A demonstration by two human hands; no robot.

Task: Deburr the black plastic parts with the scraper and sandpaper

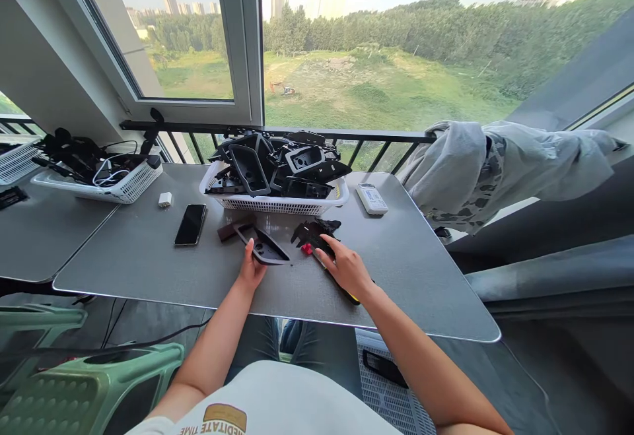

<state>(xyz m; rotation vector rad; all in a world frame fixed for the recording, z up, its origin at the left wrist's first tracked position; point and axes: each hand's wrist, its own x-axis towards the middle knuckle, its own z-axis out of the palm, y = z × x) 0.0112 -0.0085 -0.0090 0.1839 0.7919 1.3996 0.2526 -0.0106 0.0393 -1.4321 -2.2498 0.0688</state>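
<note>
My left hand (251,270) grips a black plastic housing (270,250), a shallow tray-like shell with small holes, tilted above the table. A dark brown block (228,230) lies just behind it. My right hand (349,268) has its fingers and thumb around a black caliper (312,235), jaws pointing left. Under that hand lies a tool with a black and yellow end (352,299); its kind is partly hidden. A small pink-red piece (307,249) sits by the caliper jaws. Small black parts (329,225) lie behind them.
A white basket (277,205) heaped with black plastic parts stands at the table's back. Left of it are a phone (190,225) and a white charger (165,199); right, a white boxy device (371,199). Another basket (133,184) holds cables. Green stools (99,389) stand lower left.
</note>
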